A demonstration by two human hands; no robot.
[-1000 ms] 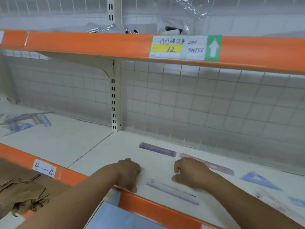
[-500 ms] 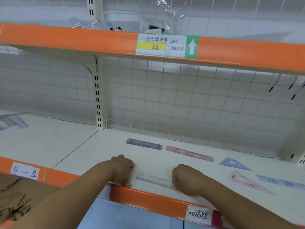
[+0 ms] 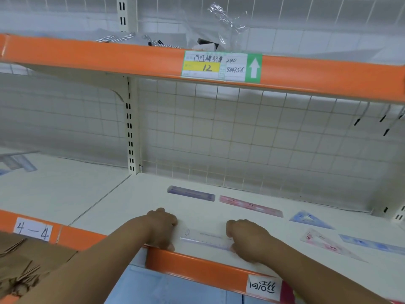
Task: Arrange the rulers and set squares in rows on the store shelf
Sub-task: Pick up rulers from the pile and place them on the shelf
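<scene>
Both hands are down at the front edge of the white shelf, right behind its orange lip, with the clear ruler lying flat between them and nearly parallel to that lip. The right hand has its fingers curled and its thumb on the ruler's right end, pinching it. The left hand is curled against the left end, but its fingertips are hidden, so I cannot tell whether it grips or only touches. A band of white shelf separates this ruler from the back row, where a purple ruler and a pink ruler lie almost end to end near the wire grid back. Toward the right end of the shelf lie a blue set square, a pink set square nearer the front and a blue ruler just beyond it, all well apart from the hands. Overhead the upper shelf's orange edge carries a price label. Left of the slotted upright, the next bay holds more blurred rulers at its far left edge, and its lip carries a handwritten tag reading 4-4. Torn cardboard sits below that.
</scene>
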